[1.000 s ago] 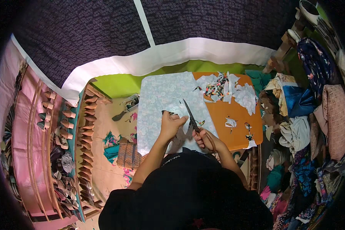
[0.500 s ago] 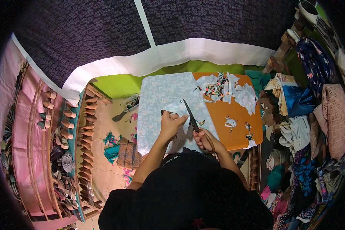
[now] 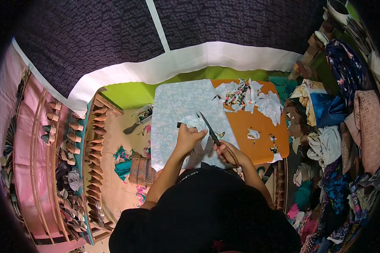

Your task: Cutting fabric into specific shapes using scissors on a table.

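My left hand is closed on a small white fabric piece with a dark edge. In my right hand is a large pair of scissors with brown handles. Its dark blades point away from me and to the left, just right of the fabric piece. Both hands are above a pale blue-grey patterned cloth spread over the left part of an orange tabletop. White and dark floral fabric scraps lie heaped at the table's far right.
Smaller cut scraps lie on the orange part. Wooden shoe lasts line racks on the left. Folded and bunched fabrics are piled along the right. A dark patterned curtain hangs ahead. Colourful offcuts litter the floor at left.
The scissors' tip has shifted slightly left and toward me, and the fingers of my right hand have moved a little on the handles. My left hand stays nearly in place.
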A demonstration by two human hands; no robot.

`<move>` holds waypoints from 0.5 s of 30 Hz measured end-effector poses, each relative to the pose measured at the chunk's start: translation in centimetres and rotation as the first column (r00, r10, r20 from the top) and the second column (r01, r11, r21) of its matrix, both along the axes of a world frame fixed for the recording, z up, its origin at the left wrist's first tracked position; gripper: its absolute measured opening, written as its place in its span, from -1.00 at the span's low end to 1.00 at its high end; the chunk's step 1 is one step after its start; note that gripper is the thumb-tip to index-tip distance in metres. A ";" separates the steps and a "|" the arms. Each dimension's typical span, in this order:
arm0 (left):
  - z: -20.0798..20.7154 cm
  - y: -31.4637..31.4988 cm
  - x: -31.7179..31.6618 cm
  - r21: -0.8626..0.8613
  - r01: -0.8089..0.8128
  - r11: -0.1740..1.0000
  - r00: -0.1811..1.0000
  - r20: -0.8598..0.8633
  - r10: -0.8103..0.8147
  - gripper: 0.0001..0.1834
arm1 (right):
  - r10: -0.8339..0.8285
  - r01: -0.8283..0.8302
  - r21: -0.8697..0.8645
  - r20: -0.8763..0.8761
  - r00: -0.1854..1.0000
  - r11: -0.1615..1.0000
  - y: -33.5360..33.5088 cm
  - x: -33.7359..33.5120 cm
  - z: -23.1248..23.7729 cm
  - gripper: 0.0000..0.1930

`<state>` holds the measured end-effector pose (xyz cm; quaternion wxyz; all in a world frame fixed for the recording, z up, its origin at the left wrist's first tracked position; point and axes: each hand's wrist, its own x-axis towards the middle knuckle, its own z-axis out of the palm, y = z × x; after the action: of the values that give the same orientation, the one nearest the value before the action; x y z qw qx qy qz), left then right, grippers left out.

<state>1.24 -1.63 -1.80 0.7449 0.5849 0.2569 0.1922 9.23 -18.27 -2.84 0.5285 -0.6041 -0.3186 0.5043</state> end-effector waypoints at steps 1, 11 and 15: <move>0.0 0.0 -0.1 0.008 0.005 1.000 1.000 -0.022 -0.005 -0.54 | 0.000 0.000 0.000 0.000 1.000 1.000 0.0 0.1 0.1 -0.31; 1.1 0.3 -0.4 -0.015 0.024 1.000 0.998 0.061 -0.023 -0.44 | 0.023 -0.040 -0.033 -0.399 0.916 0.999 -0.7 0.3 -1.5 -0.32; -0.8 1.2 -0.7 0.028 0.053 0.998 0.999 0.008 -0.053 -0.46 | 0.055 -0.058 0.008 -0.460 0.886 0.998 -0.5 0.2 -1.6 -0.32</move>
<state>0.57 -0.48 -2.63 0.7428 0.6008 0.2354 0.1783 9.40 -18.75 -4.47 0.5721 -0.4596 -0.2002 0.6492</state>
